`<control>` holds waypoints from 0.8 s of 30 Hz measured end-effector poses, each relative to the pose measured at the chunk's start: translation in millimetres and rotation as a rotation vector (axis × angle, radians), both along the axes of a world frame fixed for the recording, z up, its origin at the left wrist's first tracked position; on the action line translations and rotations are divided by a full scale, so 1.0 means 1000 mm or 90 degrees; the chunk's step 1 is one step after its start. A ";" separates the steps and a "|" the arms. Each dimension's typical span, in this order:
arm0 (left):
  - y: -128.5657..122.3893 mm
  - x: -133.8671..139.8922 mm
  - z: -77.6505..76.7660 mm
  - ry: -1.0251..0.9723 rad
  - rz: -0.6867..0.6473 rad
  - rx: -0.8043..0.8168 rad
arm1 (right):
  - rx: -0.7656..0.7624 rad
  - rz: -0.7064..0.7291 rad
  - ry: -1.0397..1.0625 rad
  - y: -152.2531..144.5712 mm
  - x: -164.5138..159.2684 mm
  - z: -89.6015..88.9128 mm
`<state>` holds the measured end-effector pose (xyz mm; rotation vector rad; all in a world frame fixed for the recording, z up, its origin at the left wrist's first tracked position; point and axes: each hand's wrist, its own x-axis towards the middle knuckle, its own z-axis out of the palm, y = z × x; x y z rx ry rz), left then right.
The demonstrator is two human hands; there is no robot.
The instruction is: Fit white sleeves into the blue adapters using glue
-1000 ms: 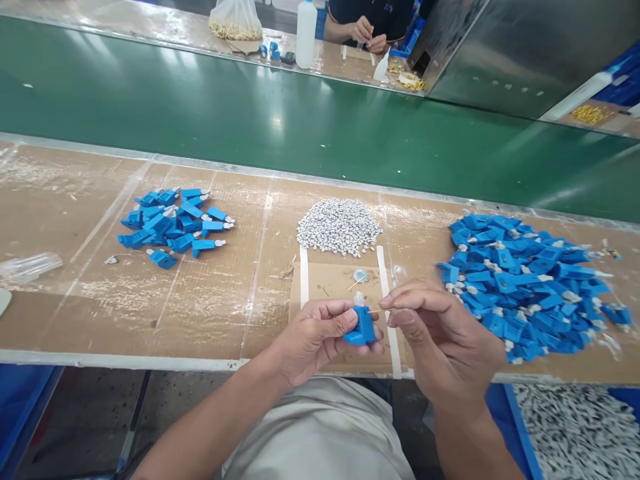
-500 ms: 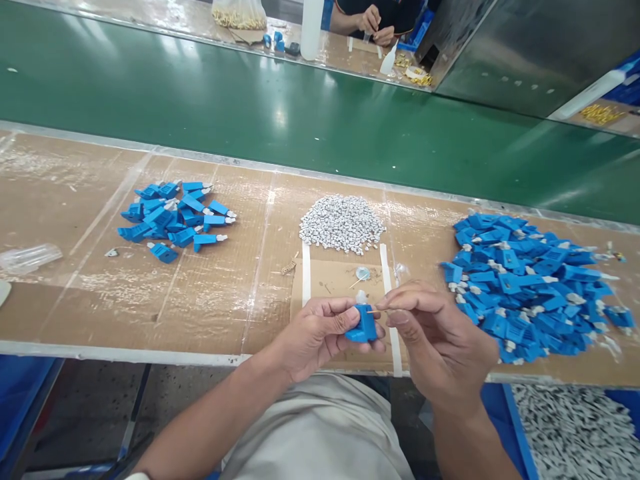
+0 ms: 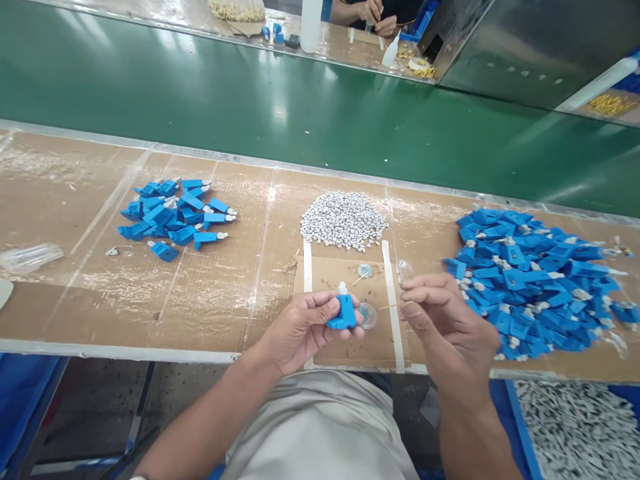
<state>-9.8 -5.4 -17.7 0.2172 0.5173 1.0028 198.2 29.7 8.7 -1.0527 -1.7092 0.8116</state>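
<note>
My left hand [image 3: 306,328] is closed on a blue plastic part [image 3: 344,312] with a white tip pointing up. Between thumb and fingertips, my right hand [image 3: 445,327] pinches a toothpick [image 3: 388,307], its thin end pointing left, apart from the blue part. A small round clear dish [image 3: 369,316] lies just right of the blue part, partly behind my left fingertips. Beyond it on the cardboard are a small bluish disc [image 3: 365,270] and another thin stick [image 3: 357,280]. A heap of small grey-white pieces [image 3: 343,220] lies farther back.
Blue parts with white tips form a smaller pile [image 3: 173,217] at left and a larger heap [image 3: 535,280] at right. A blue bin [image 3: 520,427] holds grey-and-black pieces at lower right. Across the green belt [image 3: 225,100], another person's hands [image 3: 377,17] work near a white bottle [image 3: 391,52].
My left hand has shifted left with the blue part. The toothpick in my right hand has come away from that part, moving right. The clear dish, hidden before, now shows.
</note>
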 end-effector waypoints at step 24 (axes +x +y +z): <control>-0.011 -0.011 -0.021 -0.024 0.066 -0.010 | 0.254 0.325 -0.506 0.130 -0.063 -0.035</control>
